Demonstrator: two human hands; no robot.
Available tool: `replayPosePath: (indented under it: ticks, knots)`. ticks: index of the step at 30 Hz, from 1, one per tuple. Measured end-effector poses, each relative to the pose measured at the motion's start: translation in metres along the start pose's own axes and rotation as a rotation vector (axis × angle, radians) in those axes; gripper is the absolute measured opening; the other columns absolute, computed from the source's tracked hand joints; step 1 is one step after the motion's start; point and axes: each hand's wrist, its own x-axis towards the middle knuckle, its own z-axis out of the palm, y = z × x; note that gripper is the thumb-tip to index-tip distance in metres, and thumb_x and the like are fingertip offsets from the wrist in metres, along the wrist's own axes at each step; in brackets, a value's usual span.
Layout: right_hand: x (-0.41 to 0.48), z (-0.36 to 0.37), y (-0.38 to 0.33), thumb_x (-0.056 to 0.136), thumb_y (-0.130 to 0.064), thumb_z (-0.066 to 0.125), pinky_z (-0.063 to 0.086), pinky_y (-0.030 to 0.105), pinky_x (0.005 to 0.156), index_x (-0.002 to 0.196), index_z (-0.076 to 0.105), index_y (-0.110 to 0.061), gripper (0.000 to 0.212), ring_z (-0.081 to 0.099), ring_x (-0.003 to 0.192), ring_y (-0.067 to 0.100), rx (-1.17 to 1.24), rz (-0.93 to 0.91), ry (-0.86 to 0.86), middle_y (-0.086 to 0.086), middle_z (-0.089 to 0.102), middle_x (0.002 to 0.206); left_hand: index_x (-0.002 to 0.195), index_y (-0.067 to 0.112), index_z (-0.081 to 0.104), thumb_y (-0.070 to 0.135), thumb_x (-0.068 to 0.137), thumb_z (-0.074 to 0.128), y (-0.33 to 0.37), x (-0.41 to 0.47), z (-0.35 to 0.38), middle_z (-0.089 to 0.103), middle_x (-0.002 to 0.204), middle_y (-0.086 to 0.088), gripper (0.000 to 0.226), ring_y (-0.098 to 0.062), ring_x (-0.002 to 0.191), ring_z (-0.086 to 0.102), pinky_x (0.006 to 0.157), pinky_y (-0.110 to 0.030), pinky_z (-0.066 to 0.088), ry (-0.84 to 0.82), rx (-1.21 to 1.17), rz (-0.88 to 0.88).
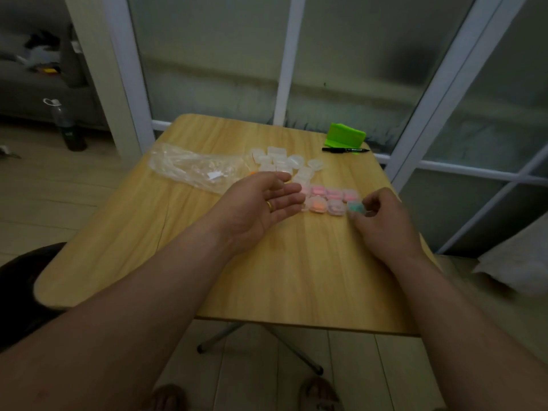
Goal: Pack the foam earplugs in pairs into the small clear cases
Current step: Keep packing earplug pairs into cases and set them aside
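**A:** What are the hands doing?

**B:** They're apart. The left hand (267, 203) hovers palm-up with its fingers loose, holding nothing. The right hand (382, 221) curls its fingers round the teal case (355, 207), at the right end of the near row.

**A:** Why there?

**B:** Probably lining it up with the filled cases (332, 192), which sit in two tidy rows at mid-bench. Keeping them together separates the packed ones from the empty cases (281, 160) piled just beyond.

**A:** And the surroundings?

**B:** It's a wood-grain folding bench (237, 277). There's a crumpled plastic bag (192, 167) at far left and a black marker (345, 149) at far right. Frosted glass doors (355, 54) stand behind, in dim light.
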Motion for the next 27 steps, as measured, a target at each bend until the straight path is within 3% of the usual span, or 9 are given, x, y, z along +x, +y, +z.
replayPosePath:
  ticks: [10, 14, 17, 23, 27]
  knots:
    - [0.0, -0.001, -0.007, 0.093, -0.043, 0.074, 0.056, 0.045, 0.084, 0.114, 0.059, -0.028, 0.029, 0.063, 0.093, 0.014, 0.075, 0.017, 0.038, -0.012, 0.062, 0.103, 0.127, -0.002, 0.06, 0.004, 0.098, 0.053, 0.012, 0.003, -0.011, 0.069, 0.12, -0.025, 0.031, -0.032, 0.101, 0.074, 0.088, -0.041, 0.064, 0.033, -0.077, 0.039]
    - [0.007, 0.006, -0.024, 0.097, -0.034, 0.07, 0.056, 0.043, 0.083, 0.121, 0.063, -0.025, 0.026, 0.063, 0.096, 0.014, 0.065, -0.073, 0.094, -0.006, 0.065, 0.116, 0.123, 0.003, 0.063, 0.014, 0.099, 0.055, 0.021, 0.007, -0.015, 0.072, 0.112, -0.017, 0.028, -0.027, 0.09, 0.071, 0.082, -0.041, 0.063, 0.06, -0.087, 0.038]
    - [0.026, 0.019, -0.044, 0.098, -0.029, 0.068, 0.057, 0.04, 0.085, 0.123, 0.067, -0.024, 0.025, 0.066, 0.098, 0.015, 0.029, -0.147, 0.046, -0.005, 0.068, 0.118, 0.123, 0.003, 0.063, 0.019, 0.1, 0.05, 0.028, 0.012, -0.017, 0.073, 0.109, -0.016, 0.03, -0.026, 0.086, 0.07, 0.075, -0.038, 0.06, 0.082, -0.11, 0.043]
    - [0.085, 0.039, -0.075, 0.096, -0.025, 0.068, 0.048, 0.033, 0.082, 0.131, 0.068, -0.024, 0.034, 0.064, 0.102, 0.017, -0.12, -0.216, -0.073, -0.002, 0.072, 0.119, 0.126, 0.001, 0.065, 0.02, 0.1, 0.052, 0.039, 0.023, -0.02, 0.074, 0.111, -0.016, 0.035, -0.027, 0.089, 0.071, 0.083, -0.039, 0.061, 0.097, -0.156, 0.035]
    - [0.115, 0.054, -0.095, 0.093, -0.035, 0.075, 0.052, 0.039, 0.097, 0.141, 0.063, -0.028, 0.05, 0.065, 0.119, 0.024, -0.205, -0.276, -0.197, 0.0, 0.071, 0.132, 0.127, -0.001, 0.064, 0.019, 0.1, 0.051, 0.047, 0.027, -0.024, 0.073, 0.115, -0.019, 0.036, -0.031, 0.094, 0.071, 0.081, -0.038, 0.063, 0.097, -0.18, 0.037]
